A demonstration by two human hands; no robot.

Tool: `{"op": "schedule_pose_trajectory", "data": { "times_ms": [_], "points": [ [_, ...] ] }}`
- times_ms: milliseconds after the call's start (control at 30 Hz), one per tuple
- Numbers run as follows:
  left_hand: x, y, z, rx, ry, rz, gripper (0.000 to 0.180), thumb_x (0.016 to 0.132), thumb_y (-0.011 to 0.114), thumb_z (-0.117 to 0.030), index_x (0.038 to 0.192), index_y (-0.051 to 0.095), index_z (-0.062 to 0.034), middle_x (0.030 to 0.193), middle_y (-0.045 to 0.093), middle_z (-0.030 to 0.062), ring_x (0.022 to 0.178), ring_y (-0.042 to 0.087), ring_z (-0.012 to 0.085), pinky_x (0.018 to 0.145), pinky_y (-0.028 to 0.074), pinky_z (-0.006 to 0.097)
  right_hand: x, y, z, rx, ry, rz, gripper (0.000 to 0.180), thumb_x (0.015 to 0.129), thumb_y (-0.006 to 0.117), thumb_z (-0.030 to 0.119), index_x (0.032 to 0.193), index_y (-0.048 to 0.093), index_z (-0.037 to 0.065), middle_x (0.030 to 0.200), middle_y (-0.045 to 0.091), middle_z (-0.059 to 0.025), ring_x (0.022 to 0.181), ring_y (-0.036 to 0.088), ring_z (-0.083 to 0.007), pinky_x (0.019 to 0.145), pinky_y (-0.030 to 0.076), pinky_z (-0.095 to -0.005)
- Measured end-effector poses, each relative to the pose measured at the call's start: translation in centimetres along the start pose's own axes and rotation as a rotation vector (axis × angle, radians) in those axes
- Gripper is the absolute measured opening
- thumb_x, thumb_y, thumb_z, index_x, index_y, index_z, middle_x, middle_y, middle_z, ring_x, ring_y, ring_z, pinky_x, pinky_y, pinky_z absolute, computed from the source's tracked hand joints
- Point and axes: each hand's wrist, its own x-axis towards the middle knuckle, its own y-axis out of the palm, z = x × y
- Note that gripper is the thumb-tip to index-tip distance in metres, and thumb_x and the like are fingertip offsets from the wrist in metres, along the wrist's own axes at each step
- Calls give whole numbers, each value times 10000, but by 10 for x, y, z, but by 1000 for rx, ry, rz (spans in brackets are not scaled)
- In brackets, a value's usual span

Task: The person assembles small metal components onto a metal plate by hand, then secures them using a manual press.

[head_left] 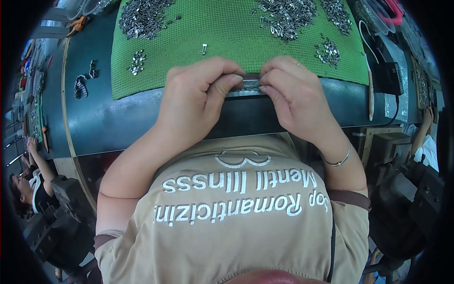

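Observation:
My left hand [203, 92] and my right hand [295, 97] meet near the front edge of the bench, at the near side of a green textured mat [198, 71]. Thumb and fingers are pinched together on each. Between the fingertips spans a short silver metal strip [249, 87], one end at each hand; the fingers hide its ends and any smaller part there. Just beyond my left hand, a single small metal clip-like piece [203, 48] lies apart on the mat. A bracelet [338, 162] circles my right wrist.
Heaps of small metal parts lie on the mat at far left [142, 19] and far right [289, 19], with smaller clusters nearer [137, 62] [328, 53]. A chain [81, 87] rests left of the mat. A black adapter [391, 78] stands right. Other people work at both sides.

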Motion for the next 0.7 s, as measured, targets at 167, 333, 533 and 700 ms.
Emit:
{"op": "schedule_pose_trajectory", "data": {
  "times_ms": [167,333,533,700],
  "points": [
    [1,2,2,131,109,15,39,854,656,-16,891,670,-14,750,672,125,690,647,319,622,506,369,-3,2,1,14,13,-20,111,719,628,-37,786,551,7,844,569,-127,790,568,-330,719,462,-406],
    [2,5,5,143,204,34,51,829,668,-11,879,662,-3,821,680,126,739,644,322,683,501,387,-7,10,-4,-109,-55,-67,93,713,617,15,777,550,21,852,571,-107,788,574,-298,730,459,-391],
    [3,11,2,159,190,70,50,822,660,-1,872,656,5,856,678,125,774,641,323,715,496,393,-8,5,-2,-296,-207,-55,95,696,600,82,761,553,31,844,568,-84,775,574,-253,740,461,-374],
    [1,14,3,179,172,55,47,819,662,-6,865,655,1,875,677,113,797,636,321,724,489,393,-17,3,1,-416,-217,0,267,689,643,101,934,655,-3,1013,643,-110,909,614,-249,836,458,-394]
  ]
}}
